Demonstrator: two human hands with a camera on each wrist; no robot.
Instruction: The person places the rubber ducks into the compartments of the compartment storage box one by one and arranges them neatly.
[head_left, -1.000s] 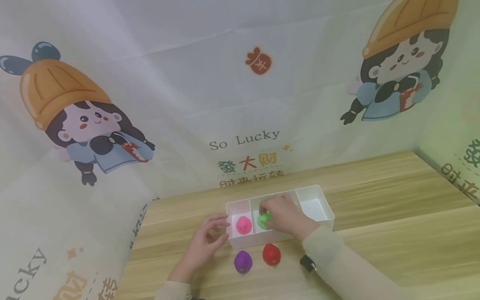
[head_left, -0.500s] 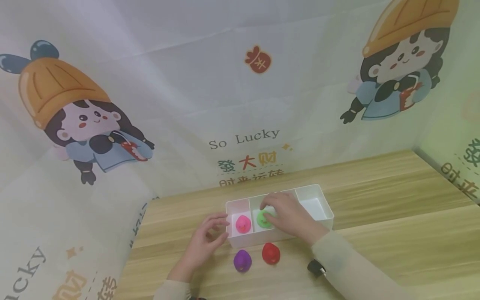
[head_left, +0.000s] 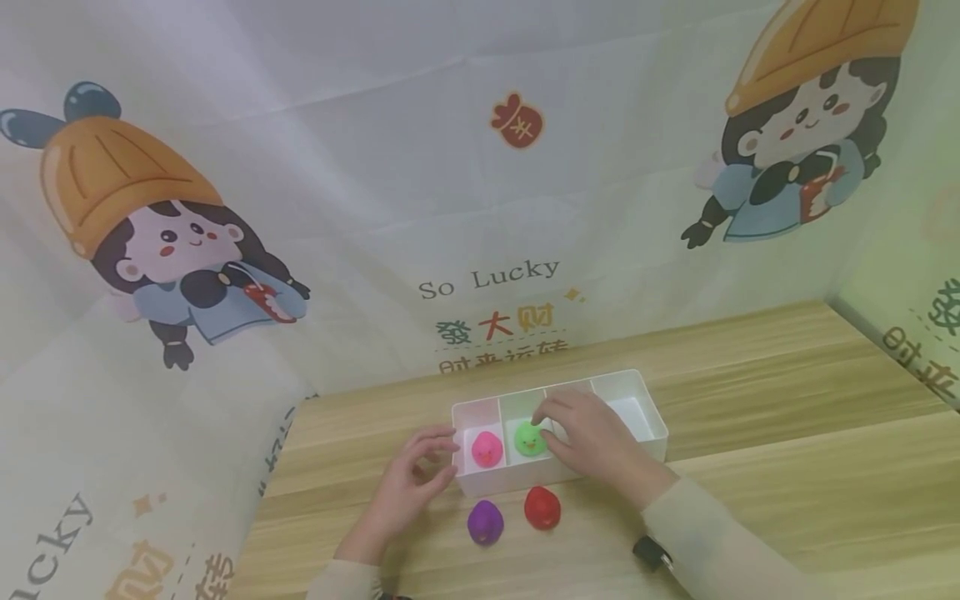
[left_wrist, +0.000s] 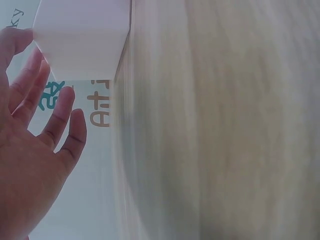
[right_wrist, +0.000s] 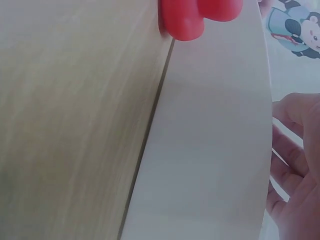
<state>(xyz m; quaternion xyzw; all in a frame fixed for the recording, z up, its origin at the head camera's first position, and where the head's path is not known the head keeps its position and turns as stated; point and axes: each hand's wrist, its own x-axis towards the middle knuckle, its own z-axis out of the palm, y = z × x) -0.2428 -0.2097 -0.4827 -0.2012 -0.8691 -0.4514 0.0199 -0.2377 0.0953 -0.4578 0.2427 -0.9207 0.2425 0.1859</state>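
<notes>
A white divided box (head_left: pixel 517 480) stands on the table. A pink toy duck (head_left: pixel 487 450) sits in its leftmost compartment, and a green toy duck (head_left: pixel 529 439) in the one beside it. My right hand (head_left: pixel 596 437) hovers over the box just right of the green duck, fingers loosely bent around nothing. My left hand (head_left: pixel 408 475) rests its fingertips at the box's left end; in the left wrist view they meet the end wall (left_wrist: pixel 85 45). In front of the box lie a purple toy duck (head_left: pixel 486 523) and a red toy duck (head_left: pixel 542 508).
The box's rightmost compartment (head_left: pixel 633 417) shows a bare floor; my right hand partly covers the one beside it. A printed cloth backdrop (head_left: pixel 375 200) rises behind the wooden table (head_left: pixel 750 375). A small black device (head_left: pixel 651 552) is by the right sleeve.
My right hand has let go of the green duck and moved right, leaving it in the second compartment. The left hand and the other ducks stay put.
</notes>
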